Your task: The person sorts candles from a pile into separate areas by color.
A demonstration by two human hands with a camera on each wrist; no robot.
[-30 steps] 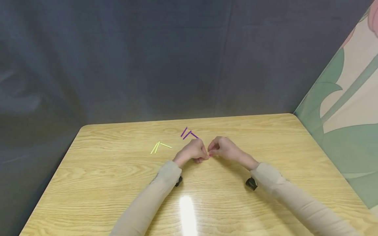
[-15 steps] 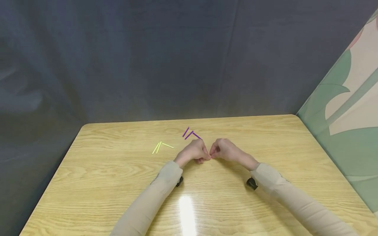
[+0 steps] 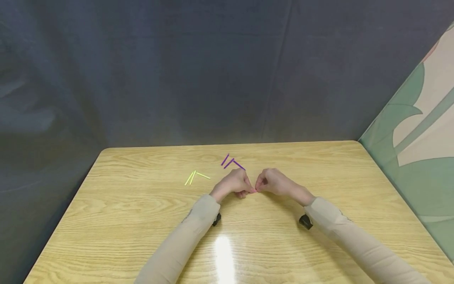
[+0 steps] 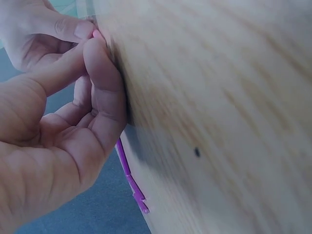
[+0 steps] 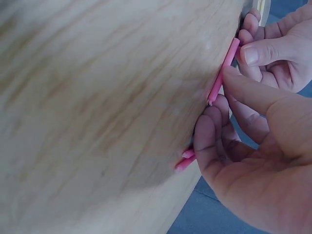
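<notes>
Close above the table, my left hand (image 3: 232,182) and right hand (image 3: 276,182) meet fingertip to fingertip at a thin pink stick (image 3: 253,191). Seen from the right wrist, this pink stick (image 5: 225,70) runs slantwise, with the right thumb and finger pinching it and the left fingers at its far end. Only its pink tip (image 4: 97,34) shows between the hands in the left wrist view. More pink stick ends (image 5: 184,162) poke out under the curled right fingers; the rest of them is hidden by that hand.
Several purple sticks (image 3: 229,163) lie beyond the left hand, and several yellow sticks (image 3: 192,178) lie to its left. The wooden table (image 3: 117,213) ends at a dark curtain (image 3: 227,71) behind; a patterned panel (image 3: 418,157) stands on the right.
The right fingertips have dropped slightly to meet the left ones at the pink stick. The purple and yellow sticks keep their arrangement; the whole view has shifted a little.
</notes>
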